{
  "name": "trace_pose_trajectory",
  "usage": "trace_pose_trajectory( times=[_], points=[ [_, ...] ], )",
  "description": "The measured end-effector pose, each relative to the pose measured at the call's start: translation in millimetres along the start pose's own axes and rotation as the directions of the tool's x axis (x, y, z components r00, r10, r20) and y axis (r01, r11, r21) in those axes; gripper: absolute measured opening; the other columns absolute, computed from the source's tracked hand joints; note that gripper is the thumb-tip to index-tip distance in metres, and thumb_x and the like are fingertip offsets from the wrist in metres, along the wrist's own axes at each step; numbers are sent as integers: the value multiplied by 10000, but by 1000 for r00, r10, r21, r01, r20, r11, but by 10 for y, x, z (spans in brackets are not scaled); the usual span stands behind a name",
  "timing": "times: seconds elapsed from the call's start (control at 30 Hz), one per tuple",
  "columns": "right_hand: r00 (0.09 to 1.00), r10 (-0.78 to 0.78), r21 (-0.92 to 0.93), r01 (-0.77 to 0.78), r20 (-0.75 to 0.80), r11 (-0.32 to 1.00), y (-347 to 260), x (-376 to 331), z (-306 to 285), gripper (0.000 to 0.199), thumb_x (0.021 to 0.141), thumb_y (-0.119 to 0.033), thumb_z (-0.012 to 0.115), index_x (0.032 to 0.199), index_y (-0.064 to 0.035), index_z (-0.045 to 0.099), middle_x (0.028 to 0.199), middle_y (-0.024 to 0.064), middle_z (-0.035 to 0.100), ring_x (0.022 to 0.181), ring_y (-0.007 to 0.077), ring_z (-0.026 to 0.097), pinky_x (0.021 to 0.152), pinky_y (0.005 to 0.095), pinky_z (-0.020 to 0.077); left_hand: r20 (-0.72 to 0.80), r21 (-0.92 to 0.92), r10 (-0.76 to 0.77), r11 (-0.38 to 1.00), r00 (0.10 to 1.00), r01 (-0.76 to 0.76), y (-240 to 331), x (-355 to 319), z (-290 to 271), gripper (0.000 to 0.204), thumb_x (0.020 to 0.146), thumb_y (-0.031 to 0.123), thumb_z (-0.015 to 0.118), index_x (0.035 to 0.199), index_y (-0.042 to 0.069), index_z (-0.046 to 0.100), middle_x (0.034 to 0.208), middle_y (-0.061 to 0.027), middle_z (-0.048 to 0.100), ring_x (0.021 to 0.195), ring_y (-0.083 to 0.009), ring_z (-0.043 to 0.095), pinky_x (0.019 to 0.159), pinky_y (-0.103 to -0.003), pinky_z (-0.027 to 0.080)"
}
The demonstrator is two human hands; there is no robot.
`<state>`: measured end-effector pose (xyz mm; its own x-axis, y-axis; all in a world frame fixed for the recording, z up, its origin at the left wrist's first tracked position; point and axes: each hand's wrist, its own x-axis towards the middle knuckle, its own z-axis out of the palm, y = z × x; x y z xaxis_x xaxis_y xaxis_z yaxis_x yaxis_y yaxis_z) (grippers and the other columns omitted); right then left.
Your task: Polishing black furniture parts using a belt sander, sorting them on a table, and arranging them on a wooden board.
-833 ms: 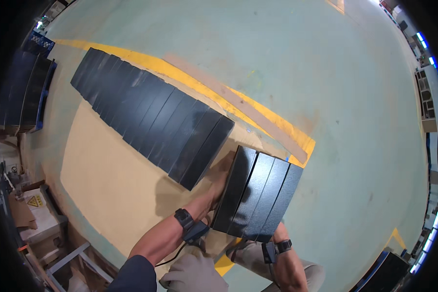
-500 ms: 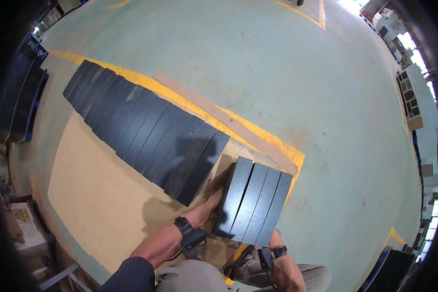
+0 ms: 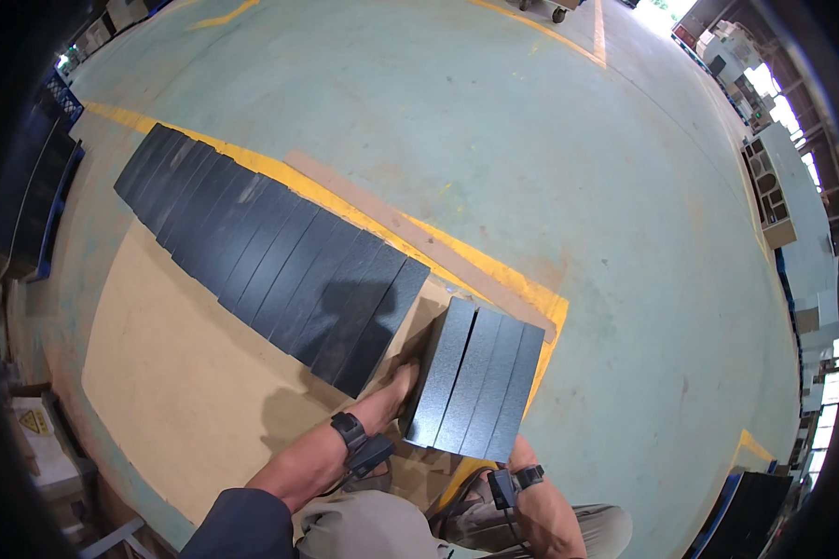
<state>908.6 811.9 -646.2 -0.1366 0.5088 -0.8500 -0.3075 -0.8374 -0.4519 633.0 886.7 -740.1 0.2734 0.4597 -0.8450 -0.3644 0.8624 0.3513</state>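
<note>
Several dark grey, speckled boards [image 3: 480, 382] are bunched side by side into one block, with a narrow dark gap between the leftmost board and the others. At the block's left side is my left hand [image 3: 404, 384], pressed to it with the fingertips hidden behind the boards. My right hand [image 3: 522, 456] grips the near right end from below, its fingers mostly covered. Left of the block, a long row of similar dark boards [image 3: 270, 256] lies closely packed on a tan cardboard sheet [image 3: 168, 354].
A brown strip [image 3: 419, 238] runs along the yellow floor line [image 3: 531, 289] beyond the boards. Dark stacks on blue pallets stand at the far left [image 3: 42, 205] and lower right [image 3: 741, 517]. A pale cabinet with a warning label [image 3: 51, 447] is at lower left.
The whole view has shifted slightly, and a wheeled cart shows more at the top. Both hands stay at the bunched boards, which sit slightly farther left in the picture.
</note>
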Motion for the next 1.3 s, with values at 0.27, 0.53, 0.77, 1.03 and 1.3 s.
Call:
trace_pose_trajectory(
  times=[0.27, 0.53, 0.77, 1.03, 1.3],
  points=[
    [1000, 0, 10, 0, 21, 1000, 10, 81, 66, 380, 1023, -302, 552, 1259, -12, 620, 1081, 108, 705, 917, 229, 703, 773, 358, 603, -74, -35, 13, 999, 997, -16, 277, -524, 118, 416, 1001, 297, 580, 1235, -43, 627, 1076, -121, 694, 886, -168, 685, 726, -317, 565],
    [998, 12, 5, -13, 56, 1000, -3, 181, 214, 384, 1018, -309, 562, 1255, -13, 626, 1076, 108, 708, 911, 230, 705, 770, 358, 604, -156, 315, 152, 944, 976, -96, 189, -434, -123, 521, 990, 329, 413, 1196, -96, 633, 1143, -232, 691, 980, -301, 707, 820, -418, 550],
    [997, 14, 2, -14, 75, 1000, -22, 284, 264, 388, 1014, -316, 572, 1251, -15, 632, 1071, 108, 710, 905, 230, 707, 767, 358, 605, -178, 409, 185, 907, 966, -98, 31, -112, -346, 544, 988, 359, 411, 1193, -86, 648, 1143, -246, 696, 1003, -316, 704, 848, -432, 537],
    [990, 4, -30, 0, 138, 1000, -116, 572, 311, 393, 1009, -324, 583, 1247, -16, 638, 1066, 108, 712, 898, 231, 709, 763, 358, 605, -131, 304, 100, 951, 986, -56, 97, -16, -436, 533, 998, 367, 404, 1227, -56, 634, 1191, -249, 675, 1049, -322, 686, 868, -440, 529],
    [940, -150, -351, 258, 308, 900, -320, 696, 269, 350, 931, -209, 699, 1213, -4, 669, 1023, 81, 724, 805, 188, 693, 666, 340, 585, -281, 330, 62, 943, 958, 36, 44, 54, -541, 486, 1012, 363, 421, 1277, -8, 587, 1302, -249, 604, 1139, -332, 636, 912, -458, 507]
  ],
)
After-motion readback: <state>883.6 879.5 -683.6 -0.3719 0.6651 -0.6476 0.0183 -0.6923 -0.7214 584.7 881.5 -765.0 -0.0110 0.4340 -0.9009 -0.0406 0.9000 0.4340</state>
